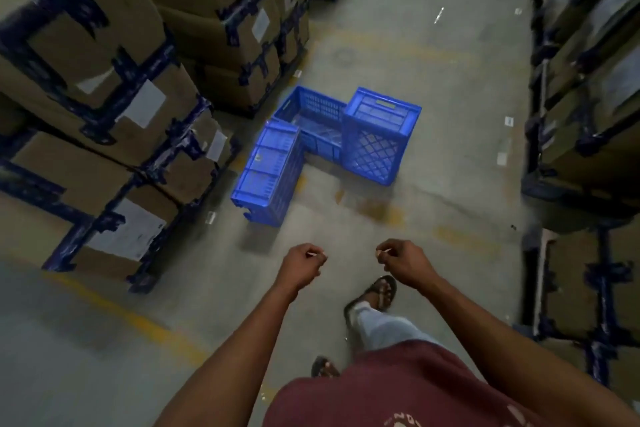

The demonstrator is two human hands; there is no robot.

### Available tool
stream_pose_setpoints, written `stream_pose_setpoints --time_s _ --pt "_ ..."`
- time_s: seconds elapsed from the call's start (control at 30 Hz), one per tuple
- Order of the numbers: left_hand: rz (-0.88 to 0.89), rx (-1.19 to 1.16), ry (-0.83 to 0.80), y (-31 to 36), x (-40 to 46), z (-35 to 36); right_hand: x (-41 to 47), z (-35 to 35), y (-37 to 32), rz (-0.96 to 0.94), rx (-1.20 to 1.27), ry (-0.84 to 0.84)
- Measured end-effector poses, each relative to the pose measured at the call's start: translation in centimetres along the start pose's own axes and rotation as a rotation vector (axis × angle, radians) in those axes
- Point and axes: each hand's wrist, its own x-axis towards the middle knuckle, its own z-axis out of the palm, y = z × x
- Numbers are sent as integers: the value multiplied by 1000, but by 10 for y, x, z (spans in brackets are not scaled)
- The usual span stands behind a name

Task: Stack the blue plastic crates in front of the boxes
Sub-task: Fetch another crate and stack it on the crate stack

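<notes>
Taped boxes (pixel 104 87) stacked along floor's left edge, white labels on faces. Three blue crates on bare floor (pixel 450 135) just in front of boxes, unstacked: left crate (pixel 268 172) lying on its side; middle crate (pixel 311 121) upright, mouth up, touching both neighbours; right crate (pixel 379 135) tipped on its side, lattice base facing camera. Nearer the camera, well apart from crates: left hand (pixel 301 265), fingers curled, holding nothing; right hand (pixel 403 262), fingers likewise curled, holding nothing. Sandalled foot (pixel 375 293) on floor beneath right hand. More boxes (pixel 588 80) along floor's right edge.
</notes>
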Motion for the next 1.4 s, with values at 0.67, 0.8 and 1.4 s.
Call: stream_pose_setpoints --time_s 0.67,0.8,1.4 --pt "-5 -200 -127 344 370 97 397 -285 -83 -42 -62 145" --pt "-70 -203 -142 387 442 107 465 -330 -84 25 -108 83" --pt "-465 -568 398 407 680 232 836 -382 -19 -143 -268 -365"
